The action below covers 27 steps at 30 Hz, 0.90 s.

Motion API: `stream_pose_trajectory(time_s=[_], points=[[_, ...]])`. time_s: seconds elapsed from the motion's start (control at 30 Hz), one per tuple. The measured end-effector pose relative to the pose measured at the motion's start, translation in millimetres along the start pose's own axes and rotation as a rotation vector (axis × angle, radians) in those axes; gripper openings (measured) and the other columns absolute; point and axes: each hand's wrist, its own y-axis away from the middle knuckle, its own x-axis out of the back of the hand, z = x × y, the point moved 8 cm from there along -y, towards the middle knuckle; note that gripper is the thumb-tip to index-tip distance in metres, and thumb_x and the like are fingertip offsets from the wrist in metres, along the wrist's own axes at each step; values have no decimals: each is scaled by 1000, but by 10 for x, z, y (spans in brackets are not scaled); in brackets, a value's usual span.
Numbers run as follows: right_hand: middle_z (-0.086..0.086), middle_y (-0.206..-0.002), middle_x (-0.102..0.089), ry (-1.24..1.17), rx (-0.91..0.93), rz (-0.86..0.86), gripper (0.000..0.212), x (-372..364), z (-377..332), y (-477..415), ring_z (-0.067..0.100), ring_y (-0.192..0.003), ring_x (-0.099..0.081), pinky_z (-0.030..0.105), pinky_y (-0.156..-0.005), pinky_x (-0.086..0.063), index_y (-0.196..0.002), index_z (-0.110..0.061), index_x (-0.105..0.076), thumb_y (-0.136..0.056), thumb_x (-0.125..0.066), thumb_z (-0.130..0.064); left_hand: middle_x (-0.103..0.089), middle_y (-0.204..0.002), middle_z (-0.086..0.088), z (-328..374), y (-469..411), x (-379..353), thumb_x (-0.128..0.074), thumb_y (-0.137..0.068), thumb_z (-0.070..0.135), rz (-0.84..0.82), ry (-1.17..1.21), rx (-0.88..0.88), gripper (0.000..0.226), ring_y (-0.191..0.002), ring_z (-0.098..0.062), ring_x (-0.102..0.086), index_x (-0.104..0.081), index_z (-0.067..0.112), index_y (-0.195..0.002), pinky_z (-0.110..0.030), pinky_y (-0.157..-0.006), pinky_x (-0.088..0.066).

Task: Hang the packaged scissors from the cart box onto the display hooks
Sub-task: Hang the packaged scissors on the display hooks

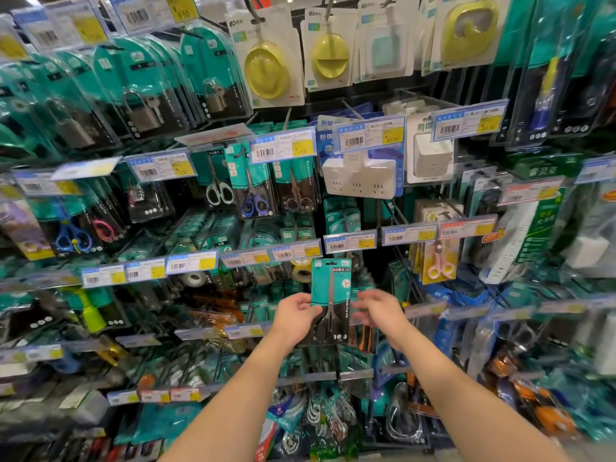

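- A tall shop wall (375, 95) fills the whole view. It is dark at the back and packed with hanging packs.
- Blue, white and yellow price tags (370, 138) run along it in rows.
- Padlocks (141, 111) in green packs hang up on the left.
- Yellow round things (266, 70) hang at the top.
- White plug blocks (361, 181) hang right of the middle.
- Tape rolls (301, 270) sit lower down.
- Light shines off the plastic.

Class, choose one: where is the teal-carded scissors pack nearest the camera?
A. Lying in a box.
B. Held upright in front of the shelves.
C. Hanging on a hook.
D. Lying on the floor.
B: the left hand grips the packaged scissors by the left edge and holds it upright in the air, on no hook. The blurred right hand is at its right edge.
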Motion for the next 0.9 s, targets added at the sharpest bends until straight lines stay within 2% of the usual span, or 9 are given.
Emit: stream_pose_trajectory(time_s=[0.07,0.17,0.27,0.33,0.4,0.53,0.63,0.73,0.9], points=[[3,-101,-72,83,5,-156,21,-138,66,175,16,-88,-67,33,-81,-55,-115,-16,-64,-97,-57,-7,-76,-98,-3,38,-38,-68,-68,-95,11,-1,16,-1,18,-71,-8,-65,-72,10,-113,-24,-69,-50],[-7,-85,-74,89,86,-214,14,-198,34,259,9,-76,-65,29,-68,-50,-105,-21,-68,-97,-61,-12,-77,-98,-3,121,-75,-159,-68,-95,12,-14,38,-10,19,-72,-10,-66,-72,13,-114,-24,-67,-51],[-7,-93,-78,47,143,-177,19,-124,-91,255,6,-77,-68,23,-63,-49,-109,-29,-71,-97,-64,-16,-77,-97,-4,225,-94,-171,-65,-98,14,3,91,-38,15,-77,-13,-71,-68,17,-112,-22,-61,-52],[-7,-98,-79,1,158,-169,21,-77,-164,258,4,-83,-72,19,-66,-52,-108,-31,-72,-97,-64,-15,-77,-94,-3,281,-112,-188,-66,-98,16,-5,112,-71,15,-73,-7,-71,-67,20,-113,-16,-60,-51],[-6,-98,-79,-53,161,-149,22,-36,-188,243,5,-85,-72,17,-68,-52,-108,-27,-73,-98,-63,-11,-74,-91,1,316,-122,-197,-66,-99,19,-8,91,-90,15,-71,-4,-67,-64,23,-113,-17,-66,-50],[-6,-94,-79,-168,120,-109,20,48,-183,174,5,-81,-72,20,-66,-53,-109,-20,-75,-99,-61,-9,-72,-96,-2,292,-141,-242,-66,-99,24,-39,73,-71,18,-80,-12,-65,-65,18,-115,-25,-76,-49],[-7,-96,-78,-177,88,-61,13,100,-176,69,12,-90,-70,30,-75,-54,-102,-20,-76,-95,-67,-13,-73,-108,-4,250,-145,-261,-66,-99,29,-46,56,-49,17,-96,-20,-68,-65,21,-114,-35,-90,-54],[-4,-104,-73,-183,81,5,14,163,-146,8,15,-95,-67,32,-73,-56,-109,-21,-69,-95,-69,-25,-74,-109,-5,230,-164,-279,-67,-98,30,-47,73,-38,22,-95,-21,-68,-68,17,-115,-36,-89,-54],[-3,-77,-73,-118,173,-37,19,131,-164,51,12,-72,-64,29,-63,-49,-88,-15,-77,-99,-63,-23,-74,-110,-2,183,-147,-292,-68,-97,32,-76,65,-25,27,-101,-22,-70,-69,17,-119,-36,-92,-54]])
